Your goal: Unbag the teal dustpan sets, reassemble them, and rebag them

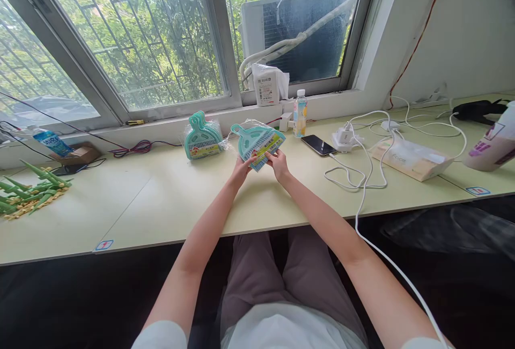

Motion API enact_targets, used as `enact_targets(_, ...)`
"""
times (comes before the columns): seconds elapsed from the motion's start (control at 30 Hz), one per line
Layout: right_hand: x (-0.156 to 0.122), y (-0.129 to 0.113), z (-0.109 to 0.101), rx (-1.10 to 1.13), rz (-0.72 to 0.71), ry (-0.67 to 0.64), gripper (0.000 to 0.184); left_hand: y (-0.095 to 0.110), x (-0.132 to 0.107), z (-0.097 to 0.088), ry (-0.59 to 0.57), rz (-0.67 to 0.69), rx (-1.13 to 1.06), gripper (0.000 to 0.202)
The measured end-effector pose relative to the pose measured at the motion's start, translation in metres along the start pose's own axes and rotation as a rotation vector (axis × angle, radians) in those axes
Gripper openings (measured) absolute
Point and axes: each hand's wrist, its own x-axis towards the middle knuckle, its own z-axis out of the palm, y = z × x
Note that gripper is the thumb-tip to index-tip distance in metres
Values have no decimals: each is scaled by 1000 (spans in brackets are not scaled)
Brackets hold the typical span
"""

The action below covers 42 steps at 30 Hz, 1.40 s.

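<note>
A teal mini dustpan and brush set (257, 141) with a yellow printed label is held up, tilted, above the table. Clear plastic wrap sticks out around its edges. My left hand (243, 168) grips its lower left edge, thumb on the front. The lower right edge is pinched by my right hand (278, 164), whose thumb and fingers press near the label. To the left, a stack of several matching dustpan sets (202, 137) in plastic wrap stands on the table against the window sill.
Beyond my hands are a drink bottle (300, 114) and a tissue pack (269, 86). On the right lie a phone (319, 145), a charger (344, 137) with looping white cables, a tissue packet (412, 157) and a cup (493, 140). Green plant pieces (34, 191) lie left.
</note>
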Motion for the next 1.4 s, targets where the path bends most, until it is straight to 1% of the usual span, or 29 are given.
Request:
enact_targets(0.07,0,0,0,16,-4,-14,21,-6,3,0,98,-4,25,76)
enact_targets(0.13,-1,0,1,40,3,-24,21,-9,5,0,186,30,86,77)
enact_targets(0.2,-2,-1,2,58,20,-27,21,-9,4,0,224,92,161,80)
enact_targets(0.27,-2,-3,2,72,32,-25,22,-7,3,1,201,131,197,86)
enact_targets(0.4,0,-4,0,94,47,8,22,-3,0,4,114,121,144,97)
enact_targets(0.47,1,-3,-2,86,66,21,21,-4,0,4,98,120,140,98)
enact_targets(0.53,3,-3,-2,95,82,18,21,-5,1,5,108,151,191,99)
enact_targets(0.6,4,-4,-3,120,76,-2,22,-3,0,7,159,215,309,106)
enact_targets(0.67,5,-7,-3,124,47,-23,23,4,-3,8,263,307,482,114)
enact_targets(0.73,5,-10,-3,98,11,-26,25,15,-9,10,366,411,662,116)
enact_targets(0.77,4,-12,-3,79,-2,-23,25,21,-12,10,395,457,741,112)
enact_targets(0.8,4,-13,-2,60,-14,-18,25,26,-15,11,401,491,809,104)
enact_targets(0.87,3,-13,-1,28,-32,-22,22,34,-19,11,356,524,920,77)
enact_targets(0.93,1,-12,1,1,-46,-61,21,37,-19,10,304,530,1006,49)
enact_targets(0.97,0,-10,2,-12,-51,-89,21,36,-19,9,296,531,1038,41)
enact_targets(1.03,-1,-6,4,-45,-56,-144,24,32,-16,6,313,536,1087,39)
enact_targets(1.13,-1,-1,5,-91,-57,-170,27,25,-13,1,308,548,1157,48)
enact_targets(1.2,0,2,4,-107,-60,-175,29,22,-11,-2,287,563,1236,44)
enact_targets(1.3,2,4,1,-110,-81,-197,33,20,-10,-3,318,591,1406,34)
enact_targets(1.4,5,8,-1,-110,-91,-208,36,18,-10,-2,329,615,1561,36)
